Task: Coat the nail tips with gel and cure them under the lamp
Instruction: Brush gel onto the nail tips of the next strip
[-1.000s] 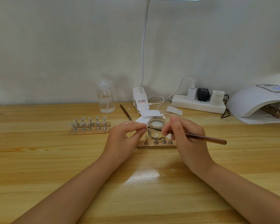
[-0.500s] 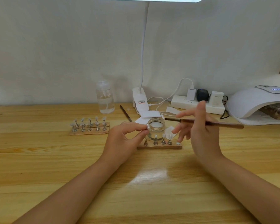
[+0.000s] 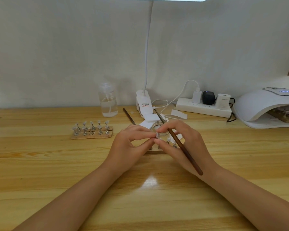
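My left hand [image 3: 130, 144] pinches a small clear nail tip [image 3: 157, 134] between thumb and forefinger. My right hand [image 3: 183, 144] touches that same tip with its fingertips and holds a brown gel brush [image 3: 178, 142], whose bristle end points up and away. Behind the fingers stands a small glass gel jar [image 3: 157, 127]. Under the hands lies a wooden strip [image 3: 154, 151] with several metal nail stands [image 3: 168, 140], mostly hidden. The white curing lamp [image 3: 264, 104] sits at the far right with another strip inside.
A second wooden strip [image 3: 92, 130] with several nail tips on stands lies to the left. At the back are a clear pump bottle [image 3: 108, 101], a spare brush [image 3: 129, 116], the desk lamp's clip base [image 3: 143, 104], white wipes [image 3: 178, 114] and a power strip [image 3: 203, 107].
My right hand has come back down and left from its raised position. It has turned the brush so the bristles point away, and its fingertips now meet the nail tip in my left hand.
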The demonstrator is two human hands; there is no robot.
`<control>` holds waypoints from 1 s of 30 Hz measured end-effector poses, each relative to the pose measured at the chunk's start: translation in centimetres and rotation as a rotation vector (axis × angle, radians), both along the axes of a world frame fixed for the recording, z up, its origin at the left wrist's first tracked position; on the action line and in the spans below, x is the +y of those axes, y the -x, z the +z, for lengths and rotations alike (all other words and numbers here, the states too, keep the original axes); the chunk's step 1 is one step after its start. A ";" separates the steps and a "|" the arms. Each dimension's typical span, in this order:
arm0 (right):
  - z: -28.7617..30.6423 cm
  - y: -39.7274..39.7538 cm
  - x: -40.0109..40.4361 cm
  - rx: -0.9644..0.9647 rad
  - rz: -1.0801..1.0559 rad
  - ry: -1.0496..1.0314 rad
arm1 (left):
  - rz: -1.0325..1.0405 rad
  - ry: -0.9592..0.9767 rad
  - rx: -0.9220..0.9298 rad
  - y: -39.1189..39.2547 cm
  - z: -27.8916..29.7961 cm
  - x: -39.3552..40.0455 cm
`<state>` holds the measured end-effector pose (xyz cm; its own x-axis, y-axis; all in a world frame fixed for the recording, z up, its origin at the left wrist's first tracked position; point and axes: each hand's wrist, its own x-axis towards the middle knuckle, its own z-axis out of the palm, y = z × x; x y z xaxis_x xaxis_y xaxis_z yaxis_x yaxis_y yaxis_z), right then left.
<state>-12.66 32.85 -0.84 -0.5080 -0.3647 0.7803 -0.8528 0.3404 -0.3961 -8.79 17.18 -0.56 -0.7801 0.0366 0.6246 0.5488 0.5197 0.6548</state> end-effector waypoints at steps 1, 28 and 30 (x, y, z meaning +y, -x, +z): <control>0.0 -0.1 0.0 0.001 0.005 -0.001 | -0.006 -0.007 -0.003 0.0 0.0 0.0; 2.6 3.0 5.9 -0.506 0.070 -0.258 | 0.054 0.011 -0.322 1.4 -1.3 -0.7; 2.3 3.0 5.9 -0.526 0.085 -0.254 | 0.051 0.015 -0.323 1.4 -1.3 -0.7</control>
<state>-15.67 38.74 1.49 -0.7638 -0.5637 0.3144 -0.5925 0.4191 -0.6880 -10.21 16.43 -1.89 -0.9388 -0.0006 0.3445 0.2869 0.5523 0.7827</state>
